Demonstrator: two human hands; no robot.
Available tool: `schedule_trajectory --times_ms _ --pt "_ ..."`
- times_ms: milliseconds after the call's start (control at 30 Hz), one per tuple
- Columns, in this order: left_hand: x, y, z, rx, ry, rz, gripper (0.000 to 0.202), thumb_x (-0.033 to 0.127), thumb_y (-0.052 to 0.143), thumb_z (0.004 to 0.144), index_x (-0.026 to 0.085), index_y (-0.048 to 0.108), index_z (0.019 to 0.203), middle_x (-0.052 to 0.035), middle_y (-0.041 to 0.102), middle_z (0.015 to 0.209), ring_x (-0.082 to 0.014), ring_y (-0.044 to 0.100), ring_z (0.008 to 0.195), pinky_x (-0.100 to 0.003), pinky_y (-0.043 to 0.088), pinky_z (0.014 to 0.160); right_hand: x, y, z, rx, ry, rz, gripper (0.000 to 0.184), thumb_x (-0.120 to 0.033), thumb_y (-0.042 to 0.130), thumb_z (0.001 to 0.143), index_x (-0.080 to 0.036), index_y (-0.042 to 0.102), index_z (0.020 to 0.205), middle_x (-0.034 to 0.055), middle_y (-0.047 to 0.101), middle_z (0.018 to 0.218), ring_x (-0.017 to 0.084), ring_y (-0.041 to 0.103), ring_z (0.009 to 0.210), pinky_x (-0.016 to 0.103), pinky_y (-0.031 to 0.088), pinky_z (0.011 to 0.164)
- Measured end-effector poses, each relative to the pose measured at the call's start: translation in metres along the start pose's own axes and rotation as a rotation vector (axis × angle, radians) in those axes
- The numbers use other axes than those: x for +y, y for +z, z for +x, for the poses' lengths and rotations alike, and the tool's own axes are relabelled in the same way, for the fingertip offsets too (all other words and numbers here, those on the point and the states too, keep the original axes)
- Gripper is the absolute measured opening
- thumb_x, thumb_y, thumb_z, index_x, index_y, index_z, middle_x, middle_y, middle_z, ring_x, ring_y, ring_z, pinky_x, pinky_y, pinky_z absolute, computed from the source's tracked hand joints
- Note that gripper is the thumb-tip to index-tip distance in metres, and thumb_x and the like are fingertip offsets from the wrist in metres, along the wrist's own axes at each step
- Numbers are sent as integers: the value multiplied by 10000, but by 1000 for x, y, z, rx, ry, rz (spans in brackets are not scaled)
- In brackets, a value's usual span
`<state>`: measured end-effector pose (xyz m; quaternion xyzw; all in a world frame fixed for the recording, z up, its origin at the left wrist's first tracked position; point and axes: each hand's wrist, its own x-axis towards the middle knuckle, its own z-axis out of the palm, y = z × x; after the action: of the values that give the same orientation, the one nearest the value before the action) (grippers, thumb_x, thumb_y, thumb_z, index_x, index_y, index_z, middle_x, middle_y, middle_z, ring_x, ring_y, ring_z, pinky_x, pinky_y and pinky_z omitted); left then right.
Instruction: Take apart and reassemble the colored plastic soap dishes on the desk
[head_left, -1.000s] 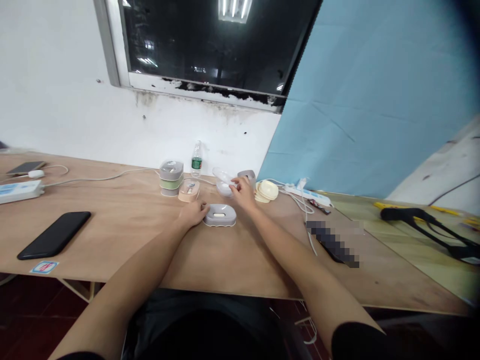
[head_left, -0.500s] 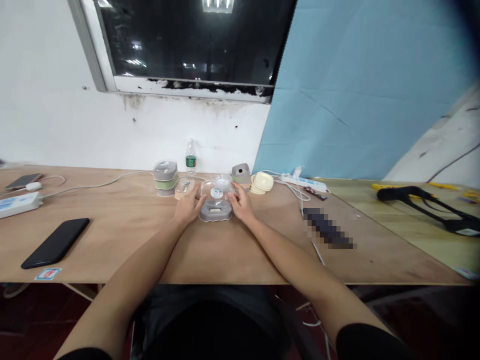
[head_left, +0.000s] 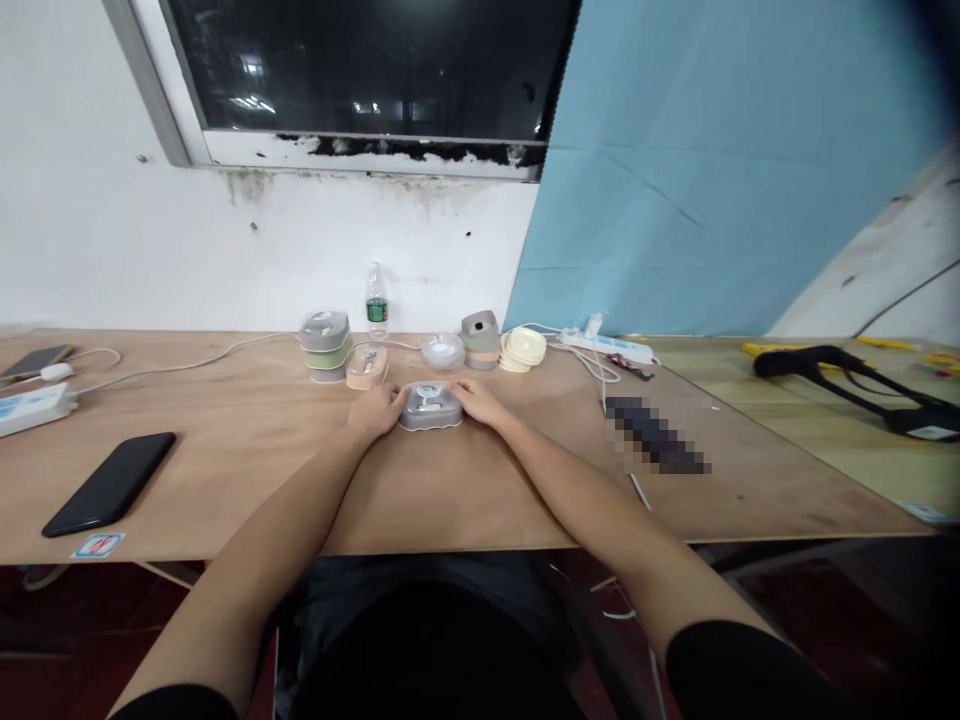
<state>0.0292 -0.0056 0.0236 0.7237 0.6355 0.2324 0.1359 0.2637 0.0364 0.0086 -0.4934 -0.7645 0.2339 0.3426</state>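
A grey food container [head_left: 431, 420] rests on the table in front of me, with a clear lid [head_left: 435, 392] lying flat on top and a round sticker on that lid. My left hand [head_left: 379, 408] is closed against its left side. On the opposite side my right hand [head_left: 478, 402] grips the edge with bent fingers. Just beyond my left hand sits a peach lidded container [head_left: 367, 366]. Clear lids [head_left: 442, 351] lie behind the grey one. A stack of grey, green and peach containers [head_left: 481, 345] stands beside them, next to several cream bowls [head_left: 523, 348].
Another container stack [head_left: 327, 347] and a plastic bottle [head_left: 376, 305] stand near the wall. A black phone [head_left: 111, 484] lies at left, a blurred-out dark object [head_left: 656, 435] at right. Power strips [head_left: 607, 346] with white cables run along the table [head_left: 465, 500].
The clear lid, held up on edge over the grey container before, now lies flat on it. Both hands have come down to the container's sides. The view has tilted slightly.
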Motion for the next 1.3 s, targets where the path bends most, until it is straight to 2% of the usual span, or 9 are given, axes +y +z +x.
schedule_trajectory --times_ms 200,333,433,600,700,833,1067,1200,1300 --pt "-1 -3 -2 -57 166 -65 629 634 338 896 230 476 1358 -105 565 1328 -275 535 1196 -376 403 988 1 -3 1 34 35 -35 384 -442 453 886 -165 695 777 48 697 805 173 605 753 247 414 661" --pt "-3 -9 -3 -139 281 -90 835 642 590 755 227 363 1442 -94 518 1381 -285 506 1233 -356 414 1002 6 -6 3 78 77 -27 370 -470 489 863 -170 701 819 50 700 837 181 610 783 258 420 693" --pt "-3 -10 -4 -133 353 -62 936 583 719 653 234 360 1444 -93 510 1384 -303 494 1239 -368 425 997 11 -6 4 94 70 -27 402 -505 477 861 -169 692 809 44 693 819 177 605 768 256 417 684" --pt "-1 -10 -5 -91 322 -36 903 567 721 659 259 376 1434 -77 600 1266 -288 570 1137 -367 453 952 14 -5 3 95 71 13 503 -587 395 883 -165 654 798 22 650 665 157 591 641 240 405 610" --pt "-2 -12 -4 -8 287 6 878 591 711 662 282 395 1420 -70 592 1278 -284 566 1141 -355 451 950 13 -6 2 83 100 36 575 -649 333 883 -162 634 818 -2 584 537 151 564 540 240 388 558" --pt "-5 -18 -2 142 193 39 857 645 683 667 312 406 1407 -67 551 1330 -297 534 1180 -366 451 945 14 -5 3 78 124 34 574 -673 371 862 -166 635 921 -9 590 535 151 563 539 241 385 556" --pt "-24 -33 5 517 -63 -14 819 598 654 739 231 378 1416 -132 517 1296 -299 556 1112 -382 448 919 19 -3 4 33 72 5 431 -551 492 864 -186 628 1048 -22 611 593 145 569 573 247 394 599" --pt "-34 -30 11 594 -200 -41 687 542 712 692 228 517 1271 -131 483 1260 -287 579 1059 -383 469 893 20 -2 4 10 55 -35 424 -551 459 882 -188 640 1008 -18 610 594 144 565 575 242 377 582" --pt "-34 -23 16 638 -220 -68 624 515 711 693 215 523 1206 -130 454 1266 -283 571 1070 -392 474 893 20 -3 4 5 10 -55 472 -585 411 894 -182 650 945 -7 616 602 150 570 599 241 374 583"
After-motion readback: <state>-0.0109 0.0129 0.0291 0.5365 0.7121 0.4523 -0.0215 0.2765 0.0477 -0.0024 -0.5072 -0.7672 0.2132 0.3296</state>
